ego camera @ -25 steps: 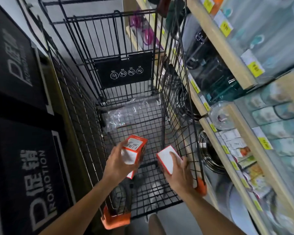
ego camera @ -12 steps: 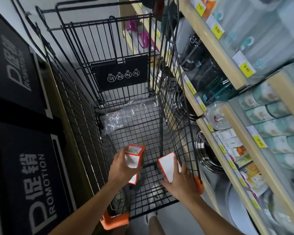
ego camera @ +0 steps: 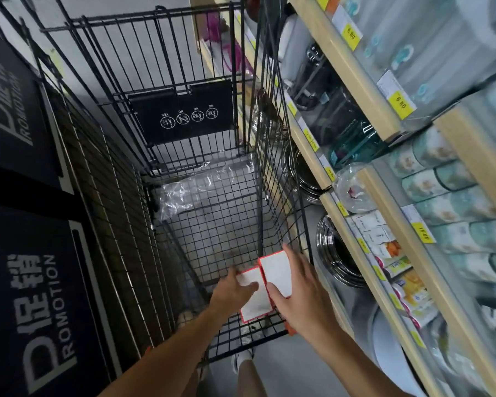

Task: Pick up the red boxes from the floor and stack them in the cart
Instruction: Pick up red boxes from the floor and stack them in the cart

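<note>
**Two red boxes being set down side by side at the near end of the cart**

Nearest the camera, two bare forearms are reached over the near rim into the cart (ego camera: 184, 224). The left hand (ego camera: 235, 293) is laid on the left box (ego camera: 255, 302), fingers fairly straight across its white face; whether the thumb is hooked under the edge cannot be told. The right hand (ego camera: 301, 296) is held on the right box (ego camera: 277, 272), with fingers curved over its far end and near corner in what looks like a light grip.

Both boxes are seen white face up with red edges, touching along their long sides, low in the near right corner of the wire basket. Whether they already rest on the wire floor cannot be told.

For a good placement, the boxes should be lowered flat, kept flush against each other and squared to the corner, so that later boxes can be stacked on a level base. Fingers should be slid out sideways, not lifted through the boxes.

Farther in, a clear plastic sheet (ego camera: 201, 184) lies on the basket floor, and a black warning plate (ego camera: 181, 113) is hung on the far end.
</note>
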`<action>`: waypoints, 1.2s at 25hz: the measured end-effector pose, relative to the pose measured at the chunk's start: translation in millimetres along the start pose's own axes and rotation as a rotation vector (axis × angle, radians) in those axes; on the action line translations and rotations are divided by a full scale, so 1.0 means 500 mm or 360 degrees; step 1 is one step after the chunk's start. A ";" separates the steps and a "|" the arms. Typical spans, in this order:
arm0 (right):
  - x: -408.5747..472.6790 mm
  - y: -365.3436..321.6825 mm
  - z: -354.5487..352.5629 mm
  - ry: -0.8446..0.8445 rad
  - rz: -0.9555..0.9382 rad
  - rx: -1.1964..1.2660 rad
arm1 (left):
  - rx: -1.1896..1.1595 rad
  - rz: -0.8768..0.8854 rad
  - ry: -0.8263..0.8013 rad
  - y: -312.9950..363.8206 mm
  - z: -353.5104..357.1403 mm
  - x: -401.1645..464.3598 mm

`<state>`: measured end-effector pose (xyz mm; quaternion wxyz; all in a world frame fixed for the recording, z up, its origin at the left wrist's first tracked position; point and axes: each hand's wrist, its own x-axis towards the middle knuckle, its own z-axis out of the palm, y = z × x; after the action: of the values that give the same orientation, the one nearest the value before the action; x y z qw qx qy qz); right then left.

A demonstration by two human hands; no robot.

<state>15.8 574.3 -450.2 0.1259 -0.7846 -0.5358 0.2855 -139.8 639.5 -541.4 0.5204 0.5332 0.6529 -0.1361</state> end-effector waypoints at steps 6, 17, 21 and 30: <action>0.007 0.014 -0.008 -0.0070 0.0017 0.0004 | -0.0068 -0.0071 -0.0261 0.027 -0.032 0.011; 0.020 -0.165 -0.346 0.0055 -0.0259 0.0148 | 0.0375 0.1076 0.0128 0.282 -0.479 -0.373; 0.001 -0.243 -0.496 0.0280 -0.0426 0.0156 | 0.0708 0.1435 0.0490 0.363 -0.580 -0.542; -0.176 -0.335 -0.699 0.0862 -0.0494 -0.0145 | 0.0877 0.2166 0.0833 0.427 -0.663 -0.742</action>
<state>67.7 597.8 -56.9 0.2709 -0.7457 -0.6085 0.0192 -178.8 761.0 -15.0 0.1670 0.9414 0.2263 0.1861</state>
